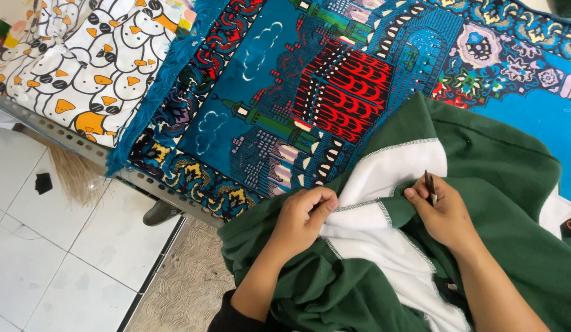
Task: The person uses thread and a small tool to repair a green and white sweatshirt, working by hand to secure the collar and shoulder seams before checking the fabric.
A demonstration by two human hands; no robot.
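The left hand is clenched on a fold of the green and white garment, pinching the cloth at the seam where the white panel meets the green. The right hand is closed around a small dark tool, held between thumb and fingers with its tip pointing up, and the same fingers are pressed against the green cloth beside the white overlock stitching. The garment is spread over a patterned blue rug laid on the bench, with its lower part bunched toward the person. A penguin-print cloth is seen at the far left, well apart from the hands.

The main risk is judged to be a cut or snag in the cloth itself, caused by the tool tip slipping off the stitching. Slack in the seam, should the left hand loosen, would make such a slip more likely. A pricked left fingertip is also possible, since both hands are placed near each other.
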